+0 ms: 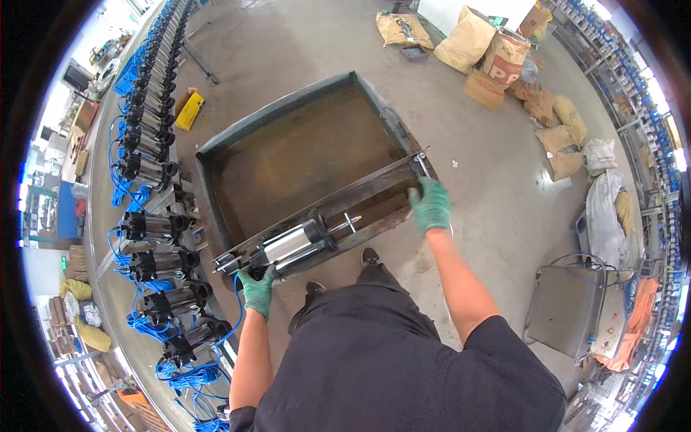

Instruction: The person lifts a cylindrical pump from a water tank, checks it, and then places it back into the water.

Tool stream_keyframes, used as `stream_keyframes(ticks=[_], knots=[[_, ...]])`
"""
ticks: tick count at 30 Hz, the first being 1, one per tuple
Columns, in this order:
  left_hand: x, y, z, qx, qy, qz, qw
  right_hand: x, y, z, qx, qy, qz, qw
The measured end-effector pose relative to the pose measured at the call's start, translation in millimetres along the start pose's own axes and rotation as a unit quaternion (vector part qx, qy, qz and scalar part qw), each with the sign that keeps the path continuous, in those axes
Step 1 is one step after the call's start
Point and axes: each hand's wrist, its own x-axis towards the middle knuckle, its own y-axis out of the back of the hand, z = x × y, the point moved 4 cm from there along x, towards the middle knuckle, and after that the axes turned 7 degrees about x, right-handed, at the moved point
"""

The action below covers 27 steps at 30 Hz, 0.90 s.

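A submersible pump (289,245) with a silver body and black ends lies along the near side of a water-filled metal tank (288,103). My left hand (257,292), in a green glove, is at the pump's left black end, its thumb and fingers curled against it. A blue cable (238,306) runs down beside that hand. From the pump's right end sticks out a metal pipe fitting with a crossbar and brass tip (353,222). My right hand (432,206), also gloved, is at the tank's right corner, just below a metal lever (423,167); its fingers are partly hidden and slightly blurred.
On the left, a long bench (119,288) carries a row of similar pumps (155,227) with coiled blue cables. A yellow box (189,111) lies beyond it. Paper sacks (466,39) stand far right, more sacks (565,151) along the right side. A grey metal cabinet (565,309) stands nearer.
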Motion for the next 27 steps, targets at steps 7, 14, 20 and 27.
stream_keyframes(ticks=[7,14,20,27], knots=[[3,1,6,0.067,0.059,0.023,0.996,52,-21,88,0.015,-0.229,-0.193,0.954],[8,-10,9,0.041,0.067,0.013,0.997,112,-40,50,0.060,-0.110,-0.134,0.983],[0,3,18,0.096,0.045,0.012,0.994,24,-69,-18,0.314,-0.081,-0.311,0.893],[7,-2,24,0.083,0.019,-0.018,0.996,-33,-92,-56,0.436,-0.295,-0.327,0.785]])
